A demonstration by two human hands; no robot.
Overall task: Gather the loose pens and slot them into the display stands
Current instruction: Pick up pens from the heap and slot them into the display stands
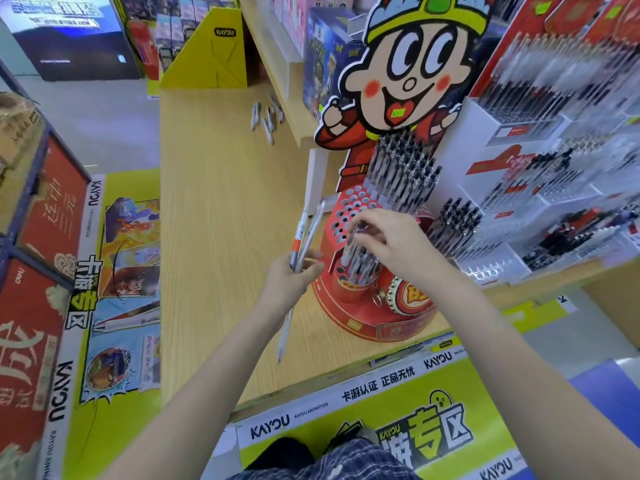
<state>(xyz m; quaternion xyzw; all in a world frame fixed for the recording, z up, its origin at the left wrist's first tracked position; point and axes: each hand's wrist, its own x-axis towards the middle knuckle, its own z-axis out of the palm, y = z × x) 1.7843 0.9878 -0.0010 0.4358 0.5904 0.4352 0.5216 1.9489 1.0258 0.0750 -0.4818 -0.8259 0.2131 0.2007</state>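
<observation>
L hand (294, 271) grips a small bunch of slim white pens, one w/ an orange band (300, 244), upright just left of the red round cardboard display stand (349, 216); R hand (388, 237) pinches the top of one pen (353, 247) over the stand's near cup. To do it well: keep that pen vertical, tip aimed at a free hole, ease it down w/o knocking its neighbours. More loose grey pens (266, 117) lie far back on the pale wood tabletop (221, 188) and need fetching.
</observation>
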